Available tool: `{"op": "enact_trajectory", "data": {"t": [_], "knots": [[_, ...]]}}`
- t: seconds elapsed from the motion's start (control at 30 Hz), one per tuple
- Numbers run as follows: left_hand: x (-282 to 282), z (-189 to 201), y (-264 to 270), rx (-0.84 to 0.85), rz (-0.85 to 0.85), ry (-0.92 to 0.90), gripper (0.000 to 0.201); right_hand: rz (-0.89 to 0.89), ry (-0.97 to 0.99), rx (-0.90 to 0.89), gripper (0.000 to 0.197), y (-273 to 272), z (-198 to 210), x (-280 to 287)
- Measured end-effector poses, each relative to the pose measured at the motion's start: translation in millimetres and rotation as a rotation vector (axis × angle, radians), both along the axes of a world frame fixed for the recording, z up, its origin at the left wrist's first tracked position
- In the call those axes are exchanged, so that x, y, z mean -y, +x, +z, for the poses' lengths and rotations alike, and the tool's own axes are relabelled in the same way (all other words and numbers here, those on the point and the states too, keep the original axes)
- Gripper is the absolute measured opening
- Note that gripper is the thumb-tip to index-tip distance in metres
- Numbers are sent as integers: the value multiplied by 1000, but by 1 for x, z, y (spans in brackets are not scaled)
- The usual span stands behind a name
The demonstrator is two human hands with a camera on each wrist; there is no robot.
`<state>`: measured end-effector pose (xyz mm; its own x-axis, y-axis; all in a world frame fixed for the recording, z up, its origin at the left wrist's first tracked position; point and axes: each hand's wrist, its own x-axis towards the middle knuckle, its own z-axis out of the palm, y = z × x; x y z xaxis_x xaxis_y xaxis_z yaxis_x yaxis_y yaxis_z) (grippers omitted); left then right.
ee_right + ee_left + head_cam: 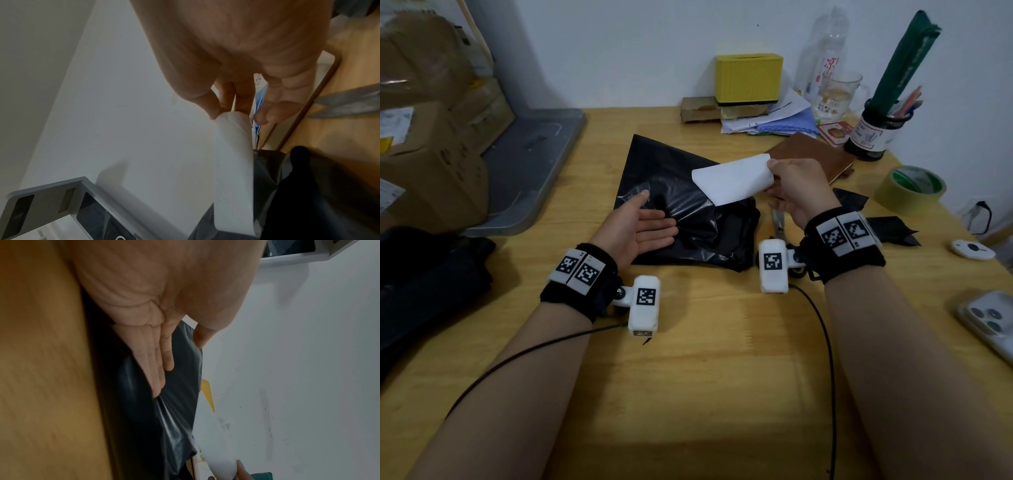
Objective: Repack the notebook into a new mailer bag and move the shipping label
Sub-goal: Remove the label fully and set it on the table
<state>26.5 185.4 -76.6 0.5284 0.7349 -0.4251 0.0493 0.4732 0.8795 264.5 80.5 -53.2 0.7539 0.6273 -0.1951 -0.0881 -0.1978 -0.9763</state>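
A black mailer bag lies flat on the wooden table, with crumpled black plastic on its near right part. My left hand lies open, palm up, its straight fingers resting on the bag. My right hand pinches the corner of a white shipping label between thumb and fingers, holding the label above the bag. A brown notebook lies on the table beyond the right hand.
Scissors lie by my right wrist. A tape roll, black scraps and a phone are at the right. A yellow box, papers, a mug and a pen jar line the back. Cardboard boxes and a grey tray stand at the left.
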Motion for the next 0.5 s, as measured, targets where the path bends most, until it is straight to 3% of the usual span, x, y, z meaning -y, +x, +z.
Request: {"op": "enact_trajectory", "data": {"t": [0.5], "knots": [[0, -1, 0, -3, -2, 19, 45, -58, 60, -82, 8, 3, 9, 9]]}}
